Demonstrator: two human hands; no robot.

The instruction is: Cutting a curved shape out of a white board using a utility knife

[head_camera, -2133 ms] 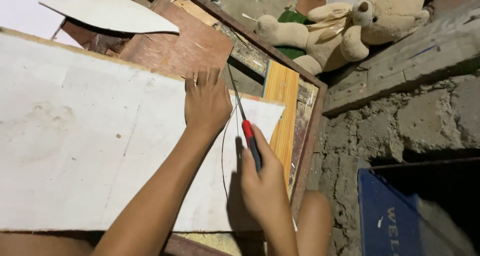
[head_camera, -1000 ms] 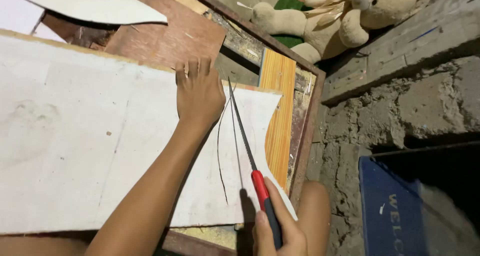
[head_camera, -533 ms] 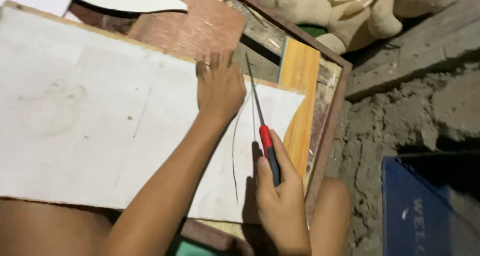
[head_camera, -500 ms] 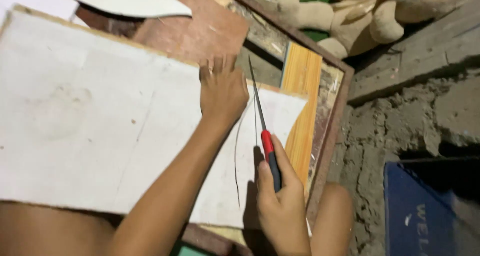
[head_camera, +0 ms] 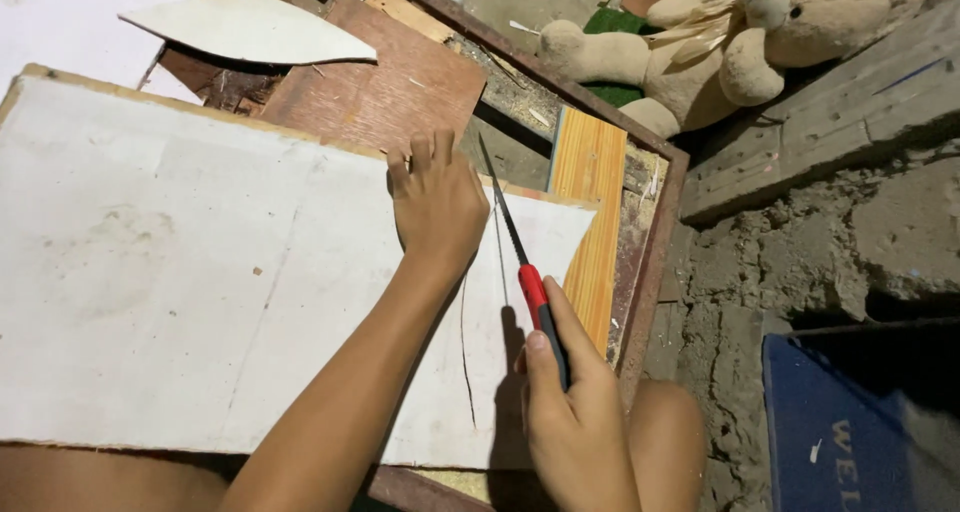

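1. Saw (head_camera: 520, 262), thin toothed blade, red-black handle, stands on the white board (head_camera: 200, 282).
2. Right hand (head_camera: 575, 422) grips the handle.
3. Left hand (head_camera: 437, 207) presses the board, fingers curled.
4. Blade looks whippy; hold the handle.

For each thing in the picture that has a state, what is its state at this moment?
left hand: flat, pressing on the white board.
right hand: closed around the saw handle.
hand saw: blade in the board, tip pointing away.
white board: lying flat, curved line drawn on it, partly cut at the far edge.
curved white offcut: lying loose on the wood beyond.
teddy bear: lying on its side.
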